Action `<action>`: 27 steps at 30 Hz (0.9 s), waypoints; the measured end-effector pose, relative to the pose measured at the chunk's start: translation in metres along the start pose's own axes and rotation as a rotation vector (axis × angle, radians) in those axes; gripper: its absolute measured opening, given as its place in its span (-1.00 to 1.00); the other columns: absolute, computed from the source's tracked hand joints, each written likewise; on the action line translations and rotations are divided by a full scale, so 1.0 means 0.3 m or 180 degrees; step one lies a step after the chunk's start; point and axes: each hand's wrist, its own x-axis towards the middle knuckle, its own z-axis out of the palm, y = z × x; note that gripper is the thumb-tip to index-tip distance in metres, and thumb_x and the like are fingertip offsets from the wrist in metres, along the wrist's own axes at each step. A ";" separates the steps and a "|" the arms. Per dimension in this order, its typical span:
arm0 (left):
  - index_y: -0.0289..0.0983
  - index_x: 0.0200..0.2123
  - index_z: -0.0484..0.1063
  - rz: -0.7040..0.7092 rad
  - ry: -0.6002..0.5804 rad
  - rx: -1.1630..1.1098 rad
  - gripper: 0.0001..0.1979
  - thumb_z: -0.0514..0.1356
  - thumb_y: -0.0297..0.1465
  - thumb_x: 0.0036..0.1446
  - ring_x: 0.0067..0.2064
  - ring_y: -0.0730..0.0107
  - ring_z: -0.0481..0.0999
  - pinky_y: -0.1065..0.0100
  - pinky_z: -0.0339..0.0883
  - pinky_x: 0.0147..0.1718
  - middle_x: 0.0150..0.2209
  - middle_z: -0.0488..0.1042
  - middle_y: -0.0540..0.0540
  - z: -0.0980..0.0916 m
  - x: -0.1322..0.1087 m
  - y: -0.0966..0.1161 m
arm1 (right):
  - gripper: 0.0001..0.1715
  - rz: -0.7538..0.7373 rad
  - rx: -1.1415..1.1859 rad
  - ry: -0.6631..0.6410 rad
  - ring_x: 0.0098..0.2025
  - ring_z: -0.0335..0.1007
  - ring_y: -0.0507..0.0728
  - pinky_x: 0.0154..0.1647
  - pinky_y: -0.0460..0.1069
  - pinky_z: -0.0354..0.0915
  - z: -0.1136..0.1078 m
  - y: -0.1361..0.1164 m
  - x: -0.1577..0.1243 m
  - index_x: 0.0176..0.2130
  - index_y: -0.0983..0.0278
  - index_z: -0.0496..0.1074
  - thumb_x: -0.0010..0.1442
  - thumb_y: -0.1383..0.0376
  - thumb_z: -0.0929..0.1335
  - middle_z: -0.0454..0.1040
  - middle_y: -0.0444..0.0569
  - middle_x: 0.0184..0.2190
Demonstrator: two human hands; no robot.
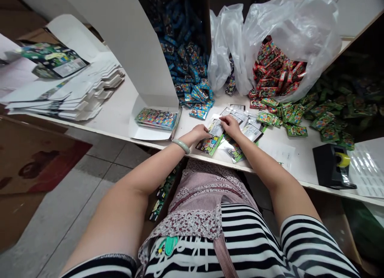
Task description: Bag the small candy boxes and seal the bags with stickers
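My left hand [201, 133], a pale green bangle at its wrist, is closed on the left edge of a flat printed packet [211, 145] in black, green and yellow. The fingers of my right hand [230, 126] are bent together at that packet's upper right edge, and what lies under them is partly hidden. More flat clear-and-printed packets [252, 131] lie overlapping beneath and right of my right hand. Left of my hands, an upright white card box [154, 132] with a tall raised flap holds a row of colourful small packets [157, 118].
Blue sachets [192, 90] pile up behind, beside a clear bag [318, 42] of red sachets [276, 76]. Green sachets [327, 118] spread at the right near a black tape dispenser [330, 166]. Stacked flat white cartons [90, 90] lie left. The table's front edge [228, 163] is close to my body.
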 end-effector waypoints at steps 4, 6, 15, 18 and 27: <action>-0.28 -0.18 0.43 -0.0121 0.0270 -0.0237 -0.39 0.53 -0.42 -0.40 0.16 -0.01 0.41 0.29 0.32 0.00 0.03 0.48 -0.22 0.007 -0.015 0.016 | -0.63 -0.0096 0.0033 0.0177 0.02 0.40 0.25 0.16 0.19 0.32 0.024 0.002 -0.011 -0.07 0.28 0.53 0.22 0.37 0.23 0.52 0.11 -0.07; -0.29 -0.10 0.41 -0.0189 0.0244 -0.0478 -0.35 0.52 -0.42 -0.34 0.04 0.08 0.49 0.31 0.34 -0.08 -0.06 0.51 -0.19 0.001 -0.020 0.019 | -0.61 -0.0127 0.0001 0.0193 0.13 0.33 0.29 0.25 0.23 0.24 0.035 0.003 -0.010 -0.04 0.30 0.52 0.16 0.38 0.28 0.47 0.18 0.03; -0.30 -0.29 0.41 -0.0132 0.0242 -0.1409 -0.67 0.43 -0.52 -0.13 -0.44 0.42 0.39 0.37 0.26 -0.34 -0.51 0.37 0.06 0.032 -0.015 0.050 | -0.46 -0.0203 -0.0078 0.0161 0.29 0.18 0.37 0.39 0.29 0.07 0.057 -0.004 -0.007 0.11 0.34 0.45 0.13 0.33 0.35 0.39 0.25 0.20; -0.29 -0.33 0.38 0.0103 0.0540 -0.1545 -0.67 0.39 -0.62 -0.17 -0.36 0.42 0.40 0.38 0.26 -0.26 -0.45 0.35 0.06 0.058 -0.022 0.067 | -0.46 -0.0178 -0.0053 0.0194 0.28 0.22 0.34 0.38 0.25 0.09 0.050 -0.011 -0.008 0.12 0.35 0.44 0.15 0.32 0.35 0.42 0.24 0.19; -0.30 -0.24 0.42 0.0859 0.0286 -0.1811 -0.73 0.19 -0.68 -0.01 -0.26 0.46 0.48 0.39 0.35 -0.12 -0.35 0.46 0.01 -0.083 -0.128 0.088 | -0.58 -0.0081 0.0317 -0.0039 0.00 0.44 0.27 0.14 0.20 0.31 -0.065 -0.105 0.015 -0.01 0.29 0.49 0.17 0.16 0.41 0.55 0.12 -0.09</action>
